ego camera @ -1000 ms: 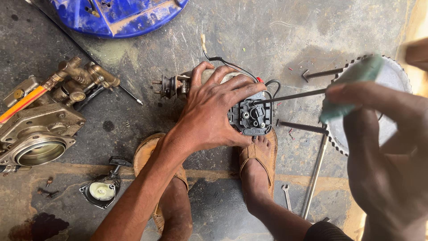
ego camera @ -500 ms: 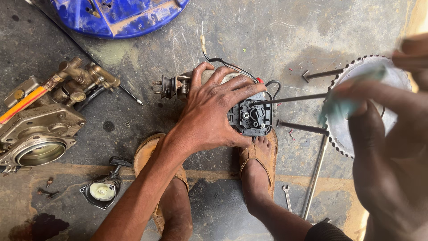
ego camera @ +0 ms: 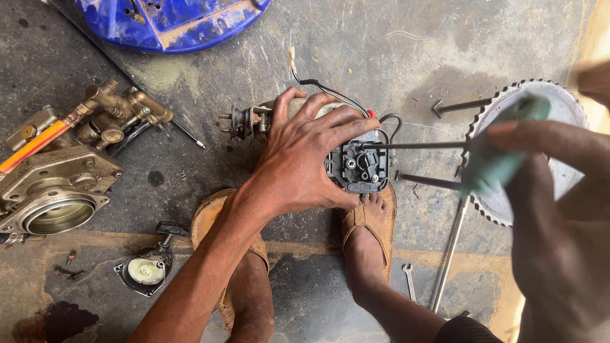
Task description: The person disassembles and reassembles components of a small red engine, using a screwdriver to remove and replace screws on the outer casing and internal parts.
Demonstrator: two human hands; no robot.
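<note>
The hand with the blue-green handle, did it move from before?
Yes. The right hand with the teal-handled screwdriver slid a little lower against the toothed saw blade. The left hand grips the small motor.

Above the small motor (ego camera: 318, 136), bare floor (ego camera: 381, 57) runs up to the blue plastic cover (ego camera: 171, 22). To the motor's left, the brass carburettor (ego camera: 70, 165) leaves only a narrow strip of floor. To its right, the toothed saw blade (ego camera: 553, 108) and metal rods (ego camera: 438, 184) crowd close, and sandalled feet (ego camera: 368, 228) close off the space just below it.
</note>
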